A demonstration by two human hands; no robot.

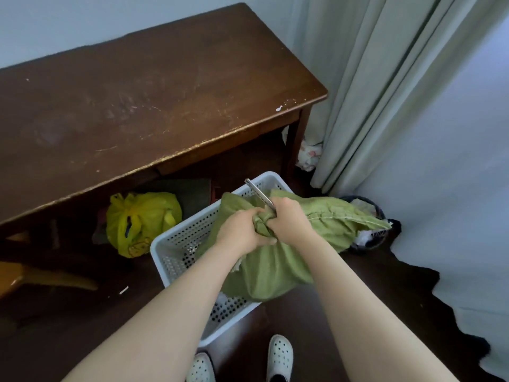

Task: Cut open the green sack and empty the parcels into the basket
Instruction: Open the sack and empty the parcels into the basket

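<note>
A full green woven sack (278, 267) lies across a white perforated plastic basket (176, 252) on the dark floor. My left hand (242, 230) grips a bunched fold of the sack near its middle. Right beside it, my right hand (289, 220) grips the same bunch together with the handle of a metal cutter (259, 193), whose blade points up and away over the basket's far rim. The sack's stitched end (358, 219) hangs past the basket to the right. The parcels are hidden inside the sack.
A dark wooden table (154, 106) stands behind the basket, with a tied yellow plastic bag (137, 221) beneath it. Pale curtains (385, 78) hang on the right, above a small dark bin (369, 238). My white shoes (278, 357) stand just before the basket.
</note>
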